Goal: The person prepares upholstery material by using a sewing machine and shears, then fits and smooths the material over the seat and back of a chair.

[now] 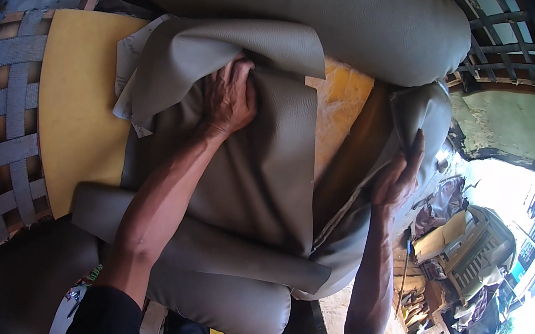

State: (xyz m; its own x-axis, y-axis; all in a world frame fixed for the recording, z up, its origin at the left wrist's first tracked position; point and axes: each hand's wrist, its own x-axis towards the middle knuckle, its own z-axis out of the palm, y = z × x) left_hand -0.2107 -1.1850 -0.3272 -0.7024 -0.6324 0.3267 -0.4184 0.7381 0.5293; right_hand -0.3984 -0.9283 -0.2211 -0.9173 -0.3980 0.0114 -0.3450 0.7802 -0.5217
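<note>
My left hand [229, 98] is on a loose sheet of grey-brown upholstery leather [275, 161], its fingers bent into the material beneath a folded-over flap. The fold hides part of the fingertips. My right hand [398, 177] lies against the leather-covered side [358, 246] of the seat, fingers stretched out and pointing away from me. Between the sheet and that side, a strip of yellow foam [343, 103] shows. A raw seam edge runs down beside my right hand.
Padded leather rolls border the seat, one far [302, 9] and one near [222, 303]. At left are yellow foam [82, 109] and woven grey webbing [7, 119]. More webbing [513, 44] is at top right. Wood scraps [418, 302] and a slatted chair [482, 256] stand lower right.
</note>
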